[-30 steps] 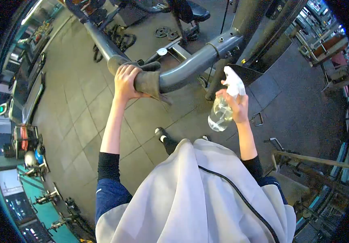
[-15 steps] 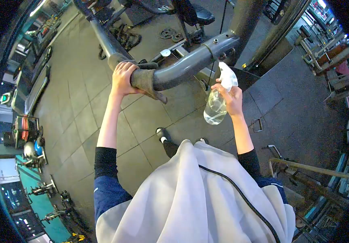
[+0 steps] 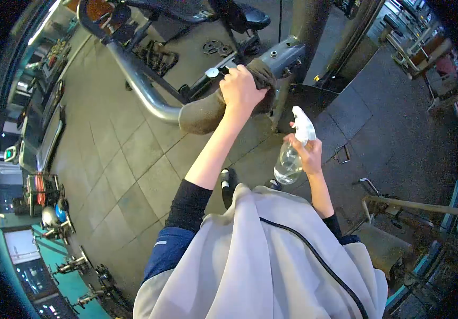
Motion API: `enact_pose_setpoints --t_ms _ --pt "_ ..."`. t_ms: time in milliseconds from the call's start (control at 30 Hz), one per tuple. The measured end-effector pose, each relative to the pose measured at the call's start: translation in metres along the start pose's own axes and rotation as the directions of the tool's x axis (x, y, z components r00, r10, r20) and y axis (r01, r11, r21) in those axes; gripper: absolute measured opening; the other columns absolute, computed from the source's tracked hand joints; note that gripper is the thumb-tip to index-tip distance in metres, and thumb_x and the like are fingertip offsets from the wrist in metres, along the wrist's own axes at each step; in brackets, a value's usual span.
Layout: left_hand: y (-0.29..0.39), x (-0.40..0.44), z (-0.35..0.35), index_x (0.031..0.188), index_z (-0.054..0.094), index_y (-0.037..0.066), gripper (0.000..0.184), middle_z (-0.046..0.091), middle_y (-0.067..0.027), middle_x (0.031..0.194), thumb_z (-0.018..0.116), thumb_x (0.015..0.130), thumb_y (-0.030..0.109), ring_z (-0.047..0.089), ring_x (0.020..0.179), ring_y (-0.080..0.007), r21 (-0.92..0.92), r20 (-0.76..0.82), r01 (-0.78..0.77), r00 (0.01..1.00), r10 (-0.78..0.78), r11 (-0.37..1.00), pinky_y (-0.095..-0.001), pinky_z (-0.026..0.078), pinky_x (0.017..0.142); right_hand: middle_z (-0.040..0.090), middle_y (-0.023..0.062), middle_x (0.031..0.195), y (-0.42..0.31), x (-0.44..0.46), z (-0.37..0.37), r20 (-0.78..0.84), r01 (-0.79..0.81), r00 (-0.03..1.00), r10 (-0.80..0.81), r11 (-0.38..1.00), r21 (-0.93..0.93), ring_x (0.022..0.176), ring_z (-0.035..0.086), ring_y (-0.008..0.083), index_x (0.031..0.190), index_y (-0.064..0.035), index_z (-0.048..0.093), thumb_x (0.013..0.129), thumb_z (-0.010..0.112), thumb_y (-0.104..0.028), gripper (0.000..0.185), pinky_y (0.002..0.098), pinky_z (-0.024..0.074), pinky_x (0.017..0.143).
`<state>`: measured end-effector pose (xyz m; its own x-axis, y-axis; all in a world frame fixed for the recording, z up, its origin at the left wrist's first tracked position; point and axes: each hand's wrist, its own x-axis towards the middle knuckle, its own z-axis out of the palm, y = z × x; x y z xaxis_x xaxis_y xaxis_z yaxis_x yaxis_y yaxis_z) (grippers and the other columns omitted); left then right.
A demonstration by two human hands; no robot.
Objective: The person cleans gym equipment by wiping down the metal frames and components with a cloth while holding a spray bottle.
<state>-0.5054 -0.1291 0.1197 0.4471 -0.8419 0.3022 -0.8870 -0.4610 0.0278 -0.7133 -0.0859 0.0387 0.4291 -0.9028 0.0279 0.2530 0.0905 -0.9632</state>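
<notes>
My left hand is closed on a dark grey-brown cloth, which drapes over the thick curved metal tube of a gym machine. The hand presses the cloth against the tube near its bolted right end. My right hand grips a clear spray bottle with a white trigger head, held to the right of and below the tube. Some clear liquid shows inside the bottle. The fingers on its far side are partly hidden.
A dark upright post joins the tube at the right. Weight plates and a heap of dark rope or chain lie on the tiled floor. A treadmill stands at the left, and a metal-framed machine at the lower right.
My left hand has slid the cloth along the tube to the right, toward the bolted end. My right hand, still holding the spray bottle, is slightly lower.
</notes>
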Motion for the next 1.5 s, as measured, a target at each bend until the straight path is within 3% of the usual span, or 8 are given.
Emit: enact_pose_setpoints --t_ms 233,567,633,933,1133,1333,1400,1500 --pt "0.004 0.031 -0.009 0.077 0.065 -0.003 0.056 0.066 -0.0194 0.079 0.079 0.055 0.046 0.066 0.075 -0.031 -0.205 0.159 -0.139 0.972 0.173 0.969 -0.0383 0.053 0.066 0.062 0.0099 0.103 -0.003 -0.015 -0.005 -0.093 0.014 0.996 -0.016 1.0 -0.021 0.082 0.063 0.0158 0.111 0.005 0.057 0.08 0.068 -0.014 0.038 0.0275 0.0491 0.073" --pt "-0.009 0.046 -0.014 0.08 0.065 -0.005 0.063 0.065 -0.0238 0.085 0.065 0.068 0.057 0.063 0.082 -0.0381 -0.282 0.341 -0.215 0.888 0.308 0.935 -0.0436 0.051 0.073 0.063 0.0102 0.106 0.013 -0.019 -0.005 -0.04 -0.039 0.998 0.039 0.999 0.005 0.083 0.064 0.0171 0.107 0.0045 0.059 0.079 0.067 -0.014 0.033 0.0292 0.0493 0.074" --pt "-0.01 0.045 -0.009 0.082 0.065 -0.004 0.061 0.064 -0.0243 0.085 0.06 0.072 0.057 0.062 0.083 -0.0394 -0.303 0.303 -0.183 0.912 0.277 0.935 -0.0449 0.05 0.074 0.062 0.0113 0.103 0.011 -0.02 -0.004 0.02 -0.045 0.999 0.046 0.998 -0.052 0.085 0.061 0.0144 0.119 0.0066 0.051 0.082 0.062 -0.01 0.042 0.0274 0.0469 0.073" --pt "-0.003 0.05 -0.004 0.095 0.065 -0.001 0.06 0.063 -0.025 0.097 0.049 0.078 0.054 0.06 0.094 -0.0395 -0.398 0.355 0.123 0.934 0.029 0.909 -0.0443 0.047 0.083 0.067 0.0076 0.086 0.005 -0.025 -0.001 0.002 -0.028 1.0 0.028 0.994 -0.105 0.08 0.062 0.0133 0.111 0.0035 0.057 0.08 0.066 -0.015 0.037 0.0274 0.0473 0.075" --pt "-0.002 0.066 0.019 0.101 0.062 -0.007 0.061 0.06 -0.0278 0.107 0.046 0.079 0.048 0.057 0.104 -0.0391 -0.48 0.368 0.334 0.916 -0.159 0.811 -0.044 0.044 0.09 0.063 0.0103 0.104 0.014 -0.026 -0.005 0.006 -0.006 1.0 0.007 0.996 -0.089 0.084 0.062 0.0134 0.115 0.0069 0.054 0.082 0.062 -0.01 0.038 0.027 0.048 0.074" --pt "-0.028 0.064 0.038 0.109 0.058 -0.009 0.076 0.057 -0.0291 0.112 0.041 0.076 0.058 0.054 0.109 -0.0399 -0.668 0.453 0.169 0.865 0.216 0.725 -0.041 0.041 0.092 0.066 0.0097 0.089 0.009 -0.032 -0.011 -0.028 -0.033 0.999 0.031 0.995 -0.09 0.083 0.064 0.0157 0.113 0.0055 0.056 0.079 0.066 -0.009 0.038 0.0282 0.0484 0.076" --pt "-0.032 0.036 -0.003 0.105 0.059 -0.007 0.072 0.061 -0.0273 0.103 0.05 0.073 0.057 0.058 0.103 -0.0382 -0.567 0.469 0.118 0.86 0.202 0.815 -0.0411 0.045 0.087 0.066 0.0098 0.089 0.011 -0.034 -0.014 -0.032 -0.025 0.999 0.023 0.997 -0.07 0.084 0.063 0.0159 0.114 0.0055 0.055 0.08 0.066 -0.009 0.038 0.0281 0.0485 0.075" --pt "-0.042 -0.001 -0.016 0.103 0.055 0.001 0.061 0.063 -0.0191 0.092 0.069 0.064 0.046 0.062 0.088 -0.0338 -0.287 0.242 -0.161 0.942 0.234 0.944 -0.0408 0.049 0.075 0.065 0.0098 0.09 -0.002 -0.035 -0.012 -0.062 -0.027 0.998 0.025 0.999 -0.031 0.085 0.063 0.016 0.115 0.0055 0.054 0.081 0.065 -0.008 0.039 0.0273 0.0486 0.075"
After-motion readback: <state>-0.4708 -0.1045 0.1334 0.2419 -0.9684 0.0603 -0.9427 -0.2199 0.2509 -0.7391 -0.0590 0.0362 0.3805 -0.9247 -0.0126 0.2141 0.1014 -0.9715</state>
